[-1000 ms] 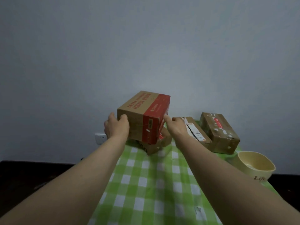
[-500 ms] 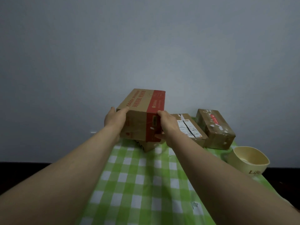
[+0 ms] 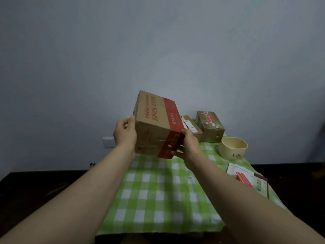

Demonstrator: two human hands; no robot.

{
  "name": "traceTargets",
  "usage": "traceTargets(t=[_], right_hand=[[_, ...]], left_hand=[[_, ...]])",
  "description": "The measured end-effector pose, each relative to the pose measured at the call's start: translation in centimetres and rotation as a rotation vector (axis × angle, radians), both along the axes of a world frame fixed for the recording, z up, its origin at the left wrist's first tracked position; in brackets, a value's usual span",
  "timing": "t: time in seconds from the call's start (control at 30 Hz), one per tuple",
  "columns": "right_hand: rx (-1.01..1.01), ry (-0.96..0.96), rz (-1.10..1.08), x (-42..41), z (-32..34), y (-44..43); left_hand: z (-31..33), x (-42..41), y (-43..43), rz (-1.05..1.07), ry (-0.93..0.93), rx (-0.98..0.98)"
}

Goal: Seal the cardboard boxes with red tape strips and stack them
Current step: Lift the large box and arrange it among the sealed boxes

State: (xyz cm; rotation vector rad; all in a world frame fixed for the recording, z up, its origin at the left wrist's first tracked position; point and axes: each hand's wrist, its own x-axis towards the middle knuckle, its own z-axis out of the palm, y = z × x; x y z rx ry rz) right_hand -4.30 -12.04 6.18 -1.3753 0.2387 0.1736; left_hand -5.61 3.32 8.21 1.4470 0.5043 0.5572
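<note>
A brown cardboard box with a broad red band (image 3: 154, 125) is held up in the air above the far half of the table, tilted so its top leans away to the left. My left hand (image 3: 125, 133) grips its left side, thumb at the upper edge. My right hand (image 3: 188, 147) holds its lower right corner on the red band, fingers curled under. Behind it at the far right stand two more cardboard boxes: a flat one with white labels (image 3: 191, 127) and a taller scuffed one (image 3: 210, 127). Any box below the raised one is hidden by it.
A green-and-white checked cloth (image 3: 158, 194) covers the table. A cream bowl marked "Life" (image 3: 233, 149) stands at the right, with a white sheet bearing red strips (image 3: 243, 176) nearer the right edge. A grey wall with a socket (image 3: 109, 142) lies behind.
The box has come up off the smaller box it rested on and toward me, and tipped so its printed top shows. Both hands kept their hold; the view shifted.
</note>
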Motion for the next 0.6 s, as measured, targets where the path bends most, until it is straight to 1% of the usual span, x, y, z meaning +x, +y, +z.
traceTargets(t=[0.1, 0.2, 0.23, 0.3, 0.33, 0.4, 0.47, 0.6], right_hand=[[0.071, 0.034, -0.004, -2.9, -1.6, -1.2], [0.138, 0.073, 0.005, -5.1, -2.9, -1.9], [0.164, 0.095, 0.026, -5.9, -3.2, -1.9], [0.210, 0.135, 0.055, -6.3, -3.9, -2.0], [0.229, 0.152, 0.068, -6.7, -4.2, -1.8], [0.241, 0.169, 0.080, -7.4, -4.5, -1.6], [0.204, 0.167, 0.101, -8.0, -4.7, -1.3], [-0.066, 0.147, 0.182, -8.5, -5.0, -1.3]], left_hand=[[-0.1, -3.2, -0.1, -0.090, 0.064, -0.084], [-0.2, -6.1, 0.8, -0.236, 0.245, -0.248], [-0.2, -6.9, 1.2, -0.289, 0.300, -0.264], [-0.3, -7.4, 1.4, -0.380, 0.367, -0.239], [-0.2, -7.8, 1.5, -0.397, 0.364, -0.220], [0.0, -8.8, 1.3, -0.370, 0.348, -0.162], [-0.5, -9.7, 1.4, -0.319, 0.332, -0.117], [-2.4, -11.0, 0.8, -0.312, 0.287, -0.114]])
